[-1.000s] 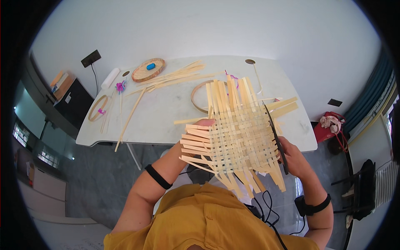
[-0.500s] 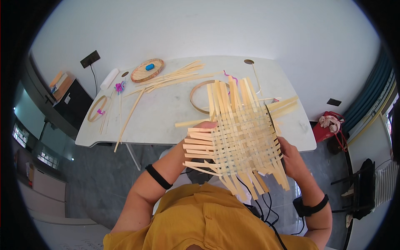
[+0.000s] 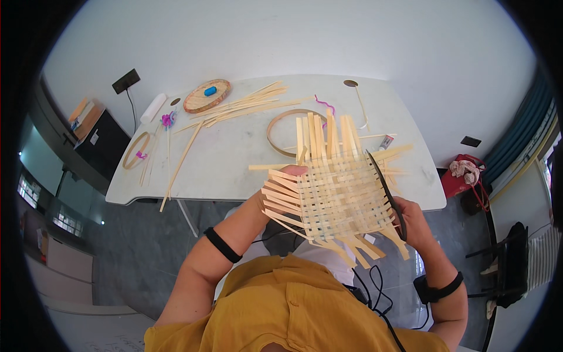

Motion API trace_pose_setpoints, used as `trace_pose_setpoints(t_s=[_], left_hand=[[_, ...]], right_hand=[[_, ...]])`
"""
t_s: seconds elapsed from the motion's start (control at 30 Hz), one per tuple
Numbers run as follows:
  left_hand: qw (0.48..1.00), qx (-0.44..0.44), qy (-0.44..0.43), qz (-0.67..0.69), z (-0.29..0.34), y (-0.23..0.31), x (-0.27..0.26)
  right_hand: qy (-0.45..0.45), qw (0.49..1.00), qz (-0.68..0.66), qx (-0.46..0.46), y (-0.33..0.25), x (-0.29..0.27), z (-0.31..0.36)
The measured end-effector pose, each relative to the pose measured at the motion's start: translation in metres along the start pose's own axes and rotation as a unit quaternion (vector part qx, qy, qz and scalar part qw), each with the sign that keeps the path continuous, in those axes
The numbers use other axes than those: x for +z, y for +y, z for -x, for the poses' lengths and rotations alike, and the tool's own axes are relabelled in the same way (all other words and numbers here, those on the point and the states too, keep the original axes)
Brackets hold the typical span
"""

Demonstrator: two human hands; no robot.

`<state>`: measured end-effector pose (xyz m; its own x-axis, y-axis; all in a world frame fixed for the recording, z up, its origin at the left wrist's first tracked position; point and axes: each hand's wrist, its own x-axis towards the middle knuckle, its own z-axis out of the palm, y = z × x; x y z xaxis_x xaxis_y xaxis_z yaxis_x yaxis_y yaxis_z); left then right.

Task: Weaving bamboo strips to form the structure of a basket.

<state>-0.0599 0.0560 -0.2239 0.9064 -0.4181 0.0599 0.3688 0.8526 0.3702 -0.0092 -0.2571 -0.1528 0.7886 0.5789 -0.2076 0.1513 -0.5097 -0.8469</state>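
Over the table's near edge I hold a woven bamboo mat (image 3: 340, 196), with loose strip ends sticking out on all sides. My left hand (image 3: 284, 180) pinches its left side near the upper corner, thumb on top and fingers hidden beneath. My right hand (image 3: 415, 223) is closed around a long dark tool (image 3: 387, 190) that looks like black scissors seen edge-on. The tool lies along the mat's right edge, its narrow end pointing away from me. Whether it is spread or closed cannot be made out.
On the white table (image 3: 229, 167) lie bamboo strips (image 3: 246, 105), a bamboo hoop (image 3: 272, 129), a round woven tray (image 3: 193, 104) with a blue object (image 3: 210, 91), a smaller hoop (image 3: 128, 154), purple ribbon (image 3: 168, 120) and a small tube (image 3: 385, 142). Black cables (image 3: 378, 293) hang near my lap.
The mat has tilted, and its left strip ends now slant differently. The dark tool shows more fully along the right edge. The small tube on the table has come into fuller view.
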Motion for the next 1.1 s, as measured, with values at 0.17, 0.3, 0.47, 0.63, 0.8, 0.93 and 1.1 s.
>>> trace_pose_setpoints(t_s=[0.17, 0.3, 0.47, 0.63, 0.8, 0.93, 1.1], left_hand=[[1.000, -0.008, 0.007, 0.020, -0.003, -0.003, -0.004], [0.999, -0.024, 0.012, -0.021, -0.003, 0.002, -0.027], [0.996, -0.084, 0.020, -0.027, 0.009, 0.009, -0.021], [0.992, -0.105, 0.056, -0.028, 0.013, 0.006, -0.008], [0.994, -0.085, 0.050, -0.038, 0.010, 0.005, -0.017], [0.995, -0.056, 0.062, -0.056, 0.004, 0.000, -0.010], [0.998, -0.047, 0.026, -0.034, -0.003, 0.002, -0.007]], right_hand=[[0.006, 1.000, -0.015, 0.013, 0.003, 0.002, -0.002], [-0.017, 0.999, 0.009, -0.045, 0.001, 0.000, -0.003], [-0.064, 0.996, -0.006, 0.061, -0.020, -0.009, -0.003], [-0.065, 0.997, -0.016, 0.039, -0.021, -0.007, -0.003], [-0.054, 0.998, -0.019, 0.012, -0.013, -0.005, -0.005], [-0.040, 0.998, -0.025, 0.045, -0.014, -0.004, -0.009], [-0.049, 0.997, -0.043, 0.052, -0.013, -0.007, -0.012]])
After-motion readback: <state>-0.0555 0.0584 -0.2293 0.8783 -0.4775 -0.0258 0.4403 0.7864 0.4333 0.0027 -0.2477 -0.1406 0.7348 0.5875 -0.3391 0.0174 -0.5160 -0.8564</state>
